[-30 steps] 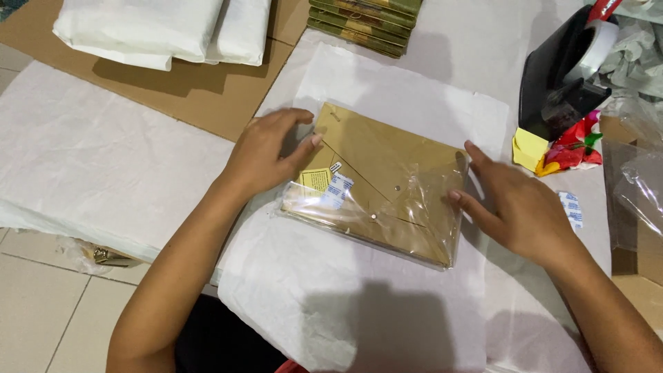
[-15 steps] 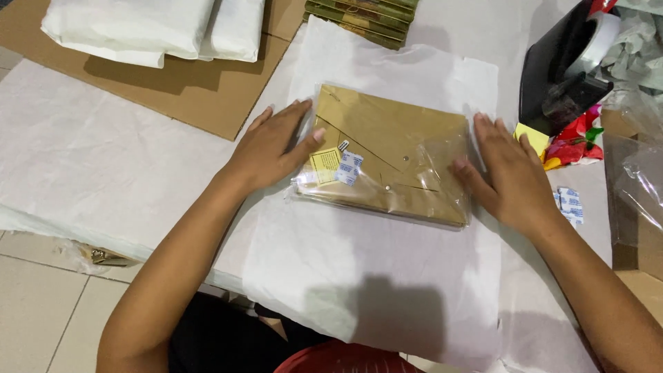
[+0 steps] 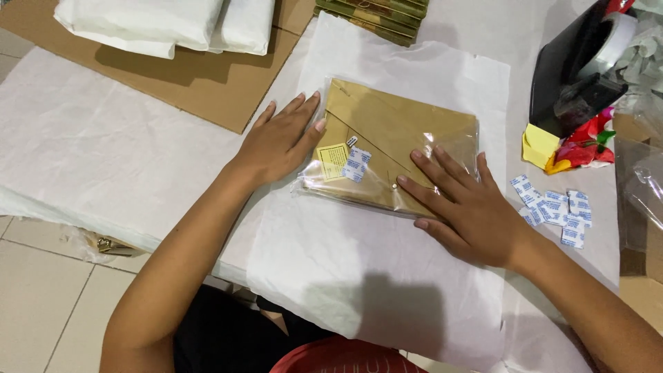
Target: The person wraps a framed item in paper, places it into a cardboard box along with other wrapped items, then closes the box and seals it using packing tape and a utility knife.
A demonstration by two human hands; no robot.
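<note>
Pressing glossy film-wrapped tan packet (image 3: 387,145) on crinkled tissue (image 3: 387,290).

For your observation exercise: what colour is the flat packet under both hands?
Golden brown, in clear plastic wrap; the head view shows it.

Bright, even indoor light from above; soft shadows fall under the left hand (image 3: 280,141) and right hand (image 3: 469,207), with a darker one low on the paper (image 3: 387,304). Mild glare on the plastic wrap (image 3: 442,138). Focus sharp, slight stretch at edges.
</note>
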